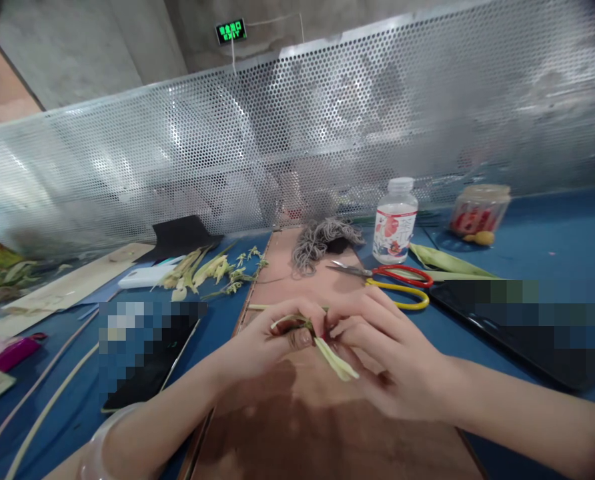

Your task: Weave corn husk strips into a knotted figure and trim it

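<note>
My left hand [287, 330] and my right hand [392, 347] meet above a brown wooden board [297, 427]. Between their fingertips is a pale yellow-green strip of plant husk [338, 363], its loose end pointing down to the right. A thin curved strand loops by my left fingers, and both hands are closed in a pinch. A small red spot shows between the fingertips; what it is I cannot make out. Just beyond my right hand lie scissors [372, 272] with one red and one yellow handle, blades to the left.
Grey yarn [322, 243] lies tangled on the board's far end. To its right stand a clear labelled bottle [395, 227] and a jar [480, 212], with a green husk leaf [452, 261] nearby. Dried plant pieces [210, 270] and a dark phone [177, 353] lie left. Perforated metal [297, 147] stands behind.
</note>
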`<state>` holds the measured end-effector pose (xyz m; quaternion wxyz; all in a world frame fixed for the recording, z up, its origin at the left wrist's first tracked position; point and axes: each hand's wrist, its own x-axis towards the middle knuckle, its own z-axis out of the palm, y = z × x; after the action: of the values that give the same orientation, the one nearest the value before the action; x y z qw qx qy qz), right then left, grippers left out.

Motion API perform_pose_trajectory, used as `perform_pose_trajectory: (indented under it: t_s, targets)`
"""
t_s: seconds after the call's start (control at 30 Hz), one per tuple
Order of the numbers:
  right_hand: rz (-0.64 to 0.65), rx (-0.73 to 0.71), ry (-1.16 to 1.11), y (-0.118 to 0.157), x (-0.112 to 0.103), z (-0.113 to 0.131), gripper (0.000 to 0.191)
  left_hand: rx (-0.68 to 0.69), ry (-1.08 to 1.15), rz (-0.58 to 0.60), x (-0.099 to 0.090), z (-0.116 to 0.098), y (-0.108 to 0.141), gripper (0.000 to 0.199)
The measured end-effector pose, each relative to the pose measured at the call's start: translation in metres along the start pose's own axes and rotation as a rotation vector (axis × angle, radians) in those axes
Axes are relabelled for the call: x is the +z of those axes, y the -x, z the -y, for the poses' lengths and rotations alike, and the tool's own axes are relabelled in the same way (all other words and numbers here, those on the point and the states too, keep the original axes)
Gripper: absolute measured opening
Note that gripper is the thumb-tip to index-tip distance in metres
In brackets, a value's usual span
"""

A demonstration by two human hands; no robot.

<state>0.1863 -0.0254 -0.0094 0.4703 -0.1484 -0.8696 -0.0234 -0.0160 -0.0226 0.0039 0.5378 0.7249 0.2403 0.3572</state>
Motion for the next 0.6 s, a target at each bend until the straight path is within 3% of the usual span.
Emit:
perform_pose_trajectory:
  t_s: [0.3, 0.6]
  targets:
    - [0.041, -0.035, 0.066, 0.0009, 0.0005, 0.0043, 0.014, 0.023, -0.049, 0.034, 0.0003, -0.0043, -0.0006, 0.011]
    - [-0.043, 0.000, 0.075, 0.0020, 0.0045, 0.0023, 0.022, 0.010, -0.095, 0.012, 0.0000, -0.0033, -0.0016, 0.011]
